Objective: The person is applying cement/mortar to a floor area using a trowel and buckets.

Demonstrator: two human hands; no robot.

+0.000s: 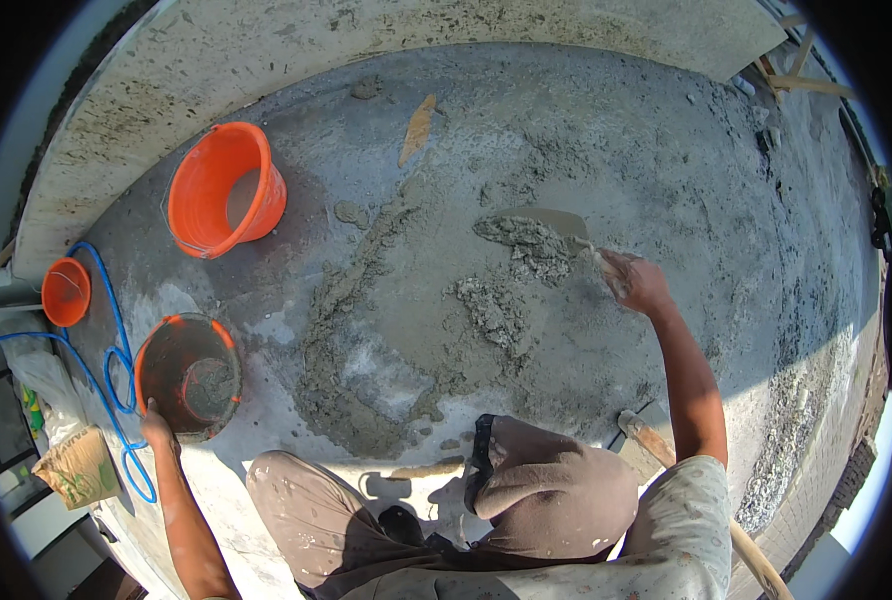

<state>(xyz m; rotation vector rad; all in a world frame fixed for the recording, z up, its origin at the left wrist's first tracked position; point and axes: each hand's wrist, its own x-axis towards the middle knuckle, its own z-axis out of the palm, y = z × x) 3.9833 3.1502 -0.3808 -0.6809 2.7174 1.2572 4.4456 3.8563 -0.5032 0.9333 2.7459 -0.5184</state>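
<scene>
On my remote feed, right hand [634, 282] clasps trowel [554, 219] amid mortar [493, 312] on concrete floor [326, 130] | left hand [156, 427], well apart, grips mortar-coated bucket [166, 365] | mortar already laid out; rough lumps apparently left unspread.

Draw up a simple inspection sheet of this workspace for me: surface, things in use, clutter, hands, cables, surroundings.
Surface: rough grey concrete floor, spread with lumpy, wet-looking grey mortar.
Things in use: flat grey metal trowel, mortar against its blade; round orange-rimmed plastic bucket, grey-coated inside.
Clutter: large bright-orange plastic bucket; small round orange bucket; crumpled brown sack; flat tan scrap, material unclear.
Hands: right hand grips the trowel; left hand touches the orange-rimmed bucket's edge, fingers partly hidden.
Cables: blue flexible line looping at the left; hose or cable, unclear.
Surroundings: pale, stained wall-like surface beyond the floor; wooden pieces at upper right.
</scene>
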